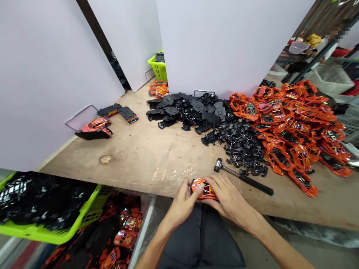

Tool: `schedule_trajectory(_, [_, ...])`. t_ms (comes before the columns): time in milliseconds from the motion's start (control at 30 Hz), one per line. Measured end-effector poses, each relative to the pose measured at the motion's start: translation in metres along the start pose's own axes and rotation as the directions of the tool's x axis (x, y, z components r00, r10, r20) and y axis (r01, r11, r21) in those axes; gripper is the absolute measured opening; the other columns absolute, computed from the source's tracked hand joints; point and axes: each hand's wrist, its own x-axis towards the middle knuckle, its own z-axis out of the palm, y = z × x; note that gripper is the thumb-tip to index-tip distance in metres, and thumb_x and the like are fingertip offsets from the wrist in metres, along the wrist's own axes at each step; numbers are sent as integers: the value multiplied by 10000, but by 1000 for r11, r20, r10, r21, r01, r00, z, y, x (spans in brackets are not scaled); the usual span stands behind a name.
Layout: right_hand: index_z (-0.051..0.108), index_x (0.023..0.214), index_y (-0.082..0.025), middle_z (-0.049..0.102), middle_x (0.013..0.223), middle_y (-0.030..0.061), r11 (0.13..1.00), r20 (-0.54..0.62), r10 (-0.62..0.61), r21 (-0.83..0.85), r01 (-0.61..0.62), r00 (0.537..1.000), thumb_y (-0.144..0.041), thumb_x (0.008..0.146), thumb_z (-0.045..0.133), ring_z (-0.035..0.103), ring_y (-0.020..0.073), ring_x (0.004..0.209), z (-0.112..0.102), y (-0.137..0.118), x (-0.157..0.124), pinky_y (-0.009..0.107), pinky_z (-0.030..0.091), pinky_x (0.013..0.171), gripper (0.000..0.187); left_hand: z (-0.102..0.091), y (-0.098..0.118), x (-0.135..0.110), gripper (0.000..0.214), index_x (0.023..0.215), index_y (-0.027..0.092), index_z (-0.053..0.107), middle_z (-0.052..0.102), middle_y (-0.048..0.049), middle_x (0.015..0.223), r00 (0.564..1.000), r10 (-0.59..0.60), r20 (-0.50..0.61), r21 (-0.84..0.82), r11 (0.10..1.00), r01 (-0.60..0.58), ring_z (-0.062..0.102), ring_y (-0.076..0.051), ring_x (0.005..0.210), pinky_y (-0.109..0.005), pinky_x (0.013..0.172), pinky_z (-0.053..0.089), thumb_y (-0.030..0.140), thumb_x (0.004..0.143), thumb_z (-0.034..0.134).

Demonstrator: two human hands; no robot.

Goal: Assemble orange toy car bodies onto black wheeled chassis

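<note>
Both of my hands grip one orange toy car [206, 189] at the front edge of the wooden table. My left hand [183, 203] pinches its left end, with the thumb on top. Around the right end my right hand [228, 196] is closed, fingers over and under it. Its underside is hidden. Just to the right lies a small hammer [244, 178] with a black handle. Beyond it are a heap of black wheels on metal axles [241, 145], a pile of black car bases [185, 108] and a large pile of orange car bodies [294, 123].
Several toy cars [97, 127] rest at the table's left side beside white partition boards [213, 45]. Below left, a yellow-green basket [53, 237] holds black parts above a container of orange cars [126, 237]. Another yellow-green basket [159, 69] stands behind. A co-worker is partly visible at upper right.
</note>
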Motion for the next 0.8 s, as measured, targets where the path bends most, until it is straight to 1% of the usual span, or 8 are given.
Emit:
schedule_trajectory(233, [435,1527,-119,591,1448,245,985,22,-7,-173,10,1000,-544,986,631,582,400,1307,31,6,-5,589,492,1082,716,6,-6,4,507,890,201,546,576,8,860,990,-26,-138,-17,1000,24,565,-169,842,-303,776,525,642,801,781])
schedule_trajectory(300, [447,1519,-130,613,1409,239,988,15,9,-155,-7,1000,-549,969,653,595,403,1279,27,4,-2,601,490,1073,722,9,-7,4,524,874,206,527,565,19,825,986,-28,-164,-28,999,24,564,-160,810,-293,749,524,647,782,795])
schedule_trajectory(400, [437,1533,-175,622,1404,210,1000,20,-3,-21,3,1000,-590,934,686,586,389,1289,7,3,0,611,462,1105,771,8,-5,1,514,901,211,518,621,5,850,989,-20,-145,-57,998,12,614,-172,839,-303,789,542,617,785,812])
schedule_trajectory(467, [425,1543,-213,599,1450,186,991,-14,39,128,-37,999,-593,945,677,563,363,1330,-9,8,-3,579,448,1133,752,4,-1,-3,492,973,216,536,683,-14,909,996,9,-91,-70,997,-15,657,-188,874,-317,831,554,576,799,821])
schedule_trajectory(533, [503,1464,-240,626,1412,149,942,-61,158,307,-132,986,-536,991,643,596,313,1291,-21,14,-10,490,495,1092,576,-2,4,-5,445,1053,222,566,728,-36,981,999,48,11,-35,998,-48,687,-205,911,-322,852,559,531,838,803])
schedule_trajectory(633, [630,1224,-244,705,1201,83,815,-93,298,543,-203,950,-456,1004,649,668,249,1126,-22,20,-22,377,543,984,306,-6,15,-2,321,1169,227,655,750,-74,1158,972,127,200,149,976,-158,689,-247,1101,-341,985,531,444,939,709])
schedule_trajectory(700, [649,1151,-239,715,1136,65,766,-119,335,612,-196,935,-430,979,692,671,244,1092,-16,21,-27,363,537,975,260,-2,22,2,333,1245,236,689,743,-80,1255,943,158,293,277,930,-241,663,-264,1208,-346,1064,493,398,955,696])
schedule_trajectory(800, [655,1146,-237,706,1164,71,718,-112,377,662,-214,919,-422,953,727,654,252,1128,-8,21,-29,366,528,992,277,8,23,7,311,1165,212,744,789,-82,1174,946,187,265,372,885,-279,723,-268,1092,-334,971,538,398,916,749])
